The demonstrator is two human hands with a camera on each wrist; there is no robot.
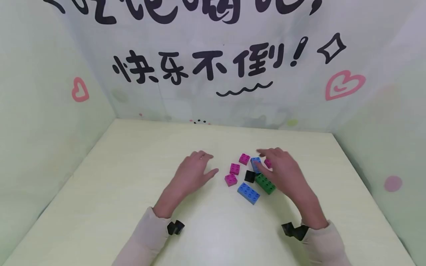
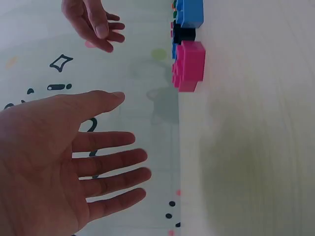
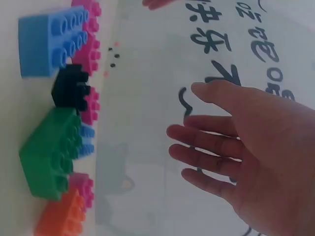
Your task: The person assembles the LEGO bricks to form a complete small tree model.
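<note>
A cluster of toy bricks lies mid-table. It includes three magenta bricks, a long blue brick, a green brick, a black brick and a small blue brick. My left hand hovers just left of the cluster, fingers spread and empty; the left wrist view shows its open palm. My right hand hangs over the cluster's right side, fingers straight, holding nothing, and partly covers another magenta brick. Its open fingers show in the right wrist view beside the green brick and an orange brick.
The pale yellow table is boxed in by light walls on the left, back and right; the back wall carries black lettering and pink hearts. Black wrist straps sit at both sleeves.
</note>
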